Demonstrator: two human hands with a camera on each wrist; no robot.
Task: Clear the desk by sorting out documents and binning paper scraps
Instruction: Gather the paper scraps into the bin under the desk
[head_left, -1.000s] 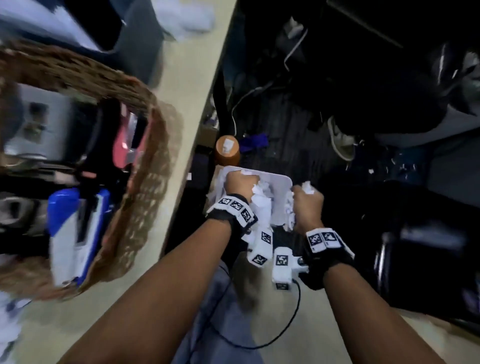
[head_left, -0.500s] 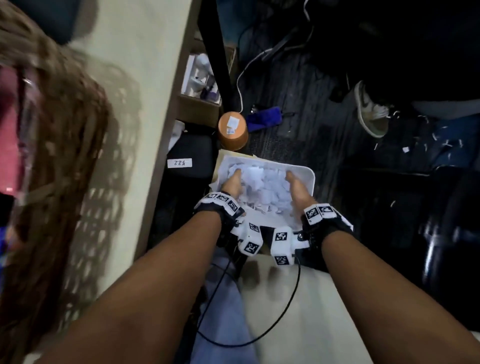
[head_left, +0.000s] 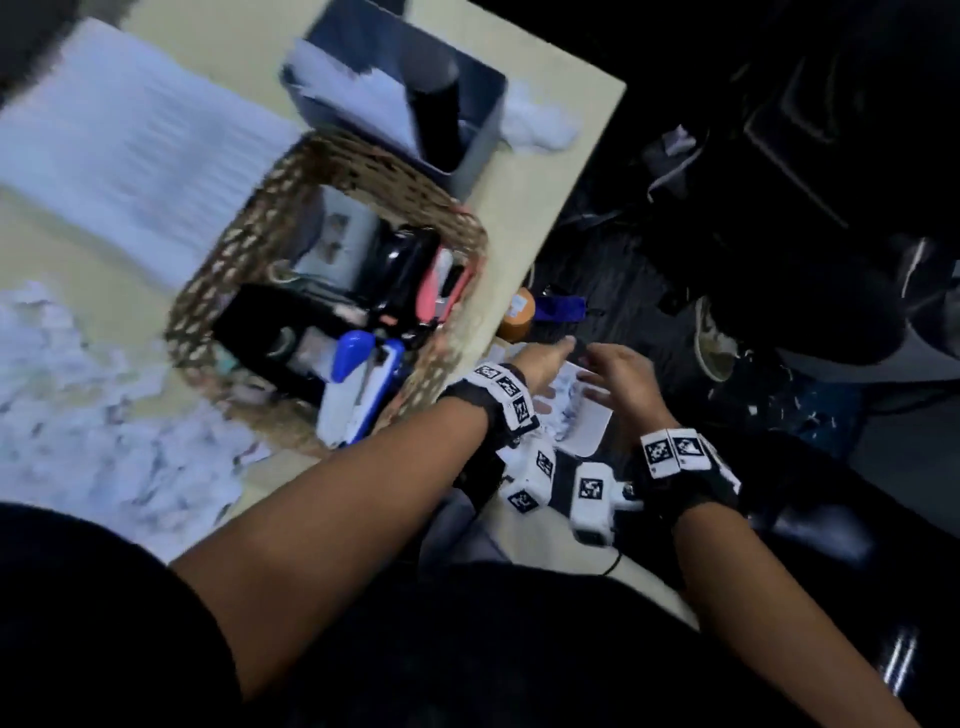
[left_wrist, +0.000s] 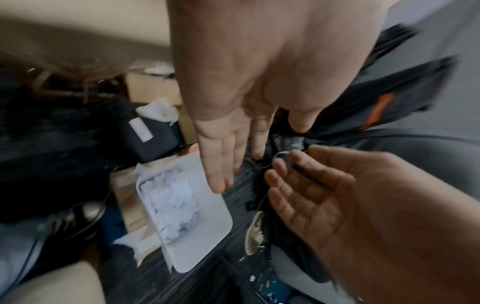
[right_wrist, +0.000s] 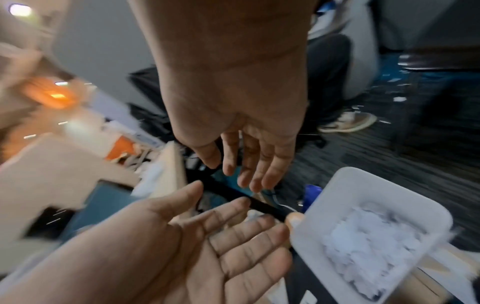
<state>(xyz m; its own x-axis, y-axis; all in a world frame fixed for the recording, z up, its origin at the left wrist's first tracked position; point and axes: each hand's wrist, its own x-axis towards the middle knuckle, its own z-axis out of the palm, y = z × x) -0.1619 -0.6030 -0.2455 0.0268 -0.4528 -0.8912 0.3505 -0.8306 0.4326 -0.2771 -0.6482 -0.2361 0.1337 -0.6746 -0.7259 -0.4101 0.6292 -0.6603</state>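
step: scraps binned; left hand (head_left: 543, 364) & right hand (head_left: 621, 379) empty, fingers spread, above white bin (left_wrist: 197, 232); next: prob. gather scrap pile (head_left: 98, 415) off counter (head_left: 545, 208).

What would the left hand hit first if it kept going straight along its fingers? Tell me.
Probably the dark carpeted floor just past the white bin. The left hand is open, its fingers pointing over the bin's far rim, not at the paper scraps inside. Depth is unclear, so the rim may come first.

Both hands (left_wrist: 259, 102) spread, empty — above the scrap-filled bin (left_wrist: 205, 242).
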